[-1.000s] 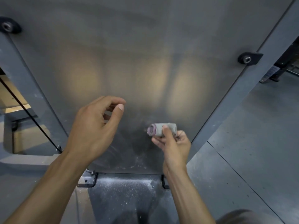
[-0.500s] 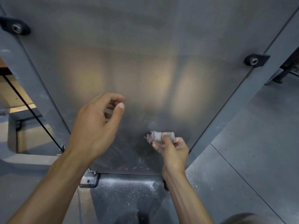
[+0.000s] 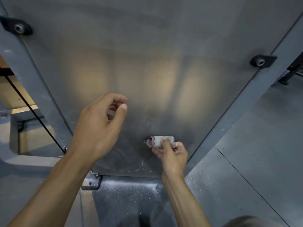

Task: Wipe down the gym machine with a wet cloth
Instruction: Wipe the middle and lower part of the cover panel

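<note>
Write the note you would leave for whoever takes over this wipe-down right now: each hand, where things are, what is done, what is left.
Right hand: grips the rolled cloth against the lower part of the grey machine panel.
Left hand: holds nothing, fingers loosely curled, in front of the panel.
Done: cannot tell how much; smears and streaks show low on the panel.
Left: wipe those smears; white dust lies on the dark base below.
</note>
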The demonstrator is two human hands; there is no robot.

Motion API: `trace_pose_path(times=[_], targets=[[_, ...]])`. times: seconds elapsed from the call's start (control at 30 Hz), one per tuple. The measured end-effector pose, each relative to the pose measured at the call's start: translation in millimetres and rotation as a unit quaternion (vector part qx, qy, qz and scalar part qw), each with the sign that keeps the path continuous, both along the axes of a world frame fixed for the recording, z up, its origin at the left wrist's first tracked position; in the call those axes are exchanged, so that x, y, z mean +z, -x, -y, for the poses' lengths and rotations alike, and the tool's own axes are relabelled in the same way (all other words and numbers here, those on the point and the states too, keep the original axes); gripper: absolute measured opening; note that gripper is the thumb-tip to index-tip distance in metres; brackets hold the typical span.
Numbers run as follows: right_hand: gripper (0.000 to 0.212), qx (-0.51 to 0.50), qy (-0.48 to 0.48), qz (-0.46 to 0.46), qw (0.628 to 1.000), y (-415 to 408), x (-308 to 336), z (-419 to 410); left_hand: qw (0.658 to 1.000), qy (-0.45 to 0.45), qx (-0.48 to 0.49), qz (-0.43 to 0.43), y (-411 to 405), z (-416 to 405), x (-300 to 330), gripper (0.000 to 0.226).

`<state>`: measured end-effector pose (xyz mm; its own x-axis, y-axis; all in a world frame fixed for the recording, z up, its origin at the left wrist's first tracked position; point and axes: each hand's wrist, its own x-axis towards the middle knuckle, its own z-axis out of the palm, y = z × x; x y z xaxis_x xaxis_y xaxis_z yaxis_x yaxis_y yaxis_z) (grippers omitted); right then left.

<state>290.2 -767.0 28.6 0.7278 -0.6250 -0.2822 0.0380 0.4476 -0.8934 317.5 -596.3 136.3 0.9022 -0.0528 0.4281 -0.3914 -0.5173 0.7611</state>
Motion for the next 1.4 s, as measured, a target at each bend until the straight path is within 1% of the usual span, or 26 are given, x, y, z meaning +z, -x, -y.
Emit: trace_pose_path(times=[0.07,0.17,0.23,0.3,0.37,0.43,0.5,0.57,0.6,0.7,0.8,0.87,0.97,1.03,1.1,1.17,1.23,1.3,1.37,1.4], targets=[[0.026,0.005,0.012,0.026,1.000,-1,19,-2,1.000,-0.002,0.001,0.001,1,0,1,0.013],[0.023,0.024,0.041,0.115,0.992,-7,63,-4,1.000,-0.007,0.006,0.004,1,1,1,0.012],[0.023,0.026,0.054,0.156,0.986,-9,78,-4,1.000,-0.007,0.004,0.003,0,1,1,0.012],[0.024,0.025,0.082,0.140,0.987,-10,73,-3,1.000,-0.004,0.001,0.003,0,2,1,0.013],[0.028,0.031,0.075,0.082,0.993,-6,46,-5,1.000,-0.007,0.003,0.007,1,1,1,0.013],[0.031,0.029,0.073,0.002,0.997,0,15,-9,1.000,-0.008,0.003,0.007,1,2,1,0.013],[0.033,0.035,0.092,-0.035,0.995,3,-11,-7,1.000,-0.003,0.002,0.006,1,2,1,0.014],[0.031,0.046,0.088,-0.035,0.994,3,-20,-8,1.000,-0.001,0.001,0.005,1,1,2,0.014],[0.030,0.047,0.088,-0.028,0.995,4,-7,-12,1.000,-0.002,0.001,0.006,1,1,2,0.014],[0.026,0.046,0.070,0.057,0.995,-4,34,-16,1.000,-0.004,0.004,0.011,0,0,2,0.014],[0.022,0.045,0.080,0.129,0.987,-12,64,-17,1.000,-0.011,0.004,0.012,-1,0,1,0.014],[0.026,0.036,0.088,0.122,0.988,-14,57,-18,1.000,-0.012,0.004,0.011,-1,0,1,0.014],[0.032,0.036,0.078,0.048,0.995,-11,21,-23,1.000,-0.013,0.002,0.010,-1,-1,2,0.014],[0.031,0.035,0.071,-0.007,0.997,-9,2,-26,1.000,-0.011,-0.001,0.009,-1,-1,2,0.014],[0.029,0.037,0.064,-0.032,0.997,-8,-2,-28,1.000,-0.011,-0.001,0.008,-1,-1,3,0.015],[0.029,0.033,0.072,-0.014,0.997,-11,7,-31,1.000,-0.012,0.000,0.010,-1,-1,2,0.014],[0.028,0.038,0.075,0.046,0.995,-15,30,-32,1.000,-0.014,0.001,0.012,-1,-1,2,0.014],[0.023,0.049,0.063,0.106,0.991,-19,52,-32,1.000,-0.018,0.000,0.012,-1,-2,1,0.015],[0.022,0.047,0.067,0.128,0.988,-22,60,-34,1.000,-0.017,-0.002,0.011,-2,-3,1,0.016],[0.024,0.045,0.071,0.124,0.989,-22,56,-35,1.000,-0.016,-0.001,0.011,-3,-3,0,0.016]])
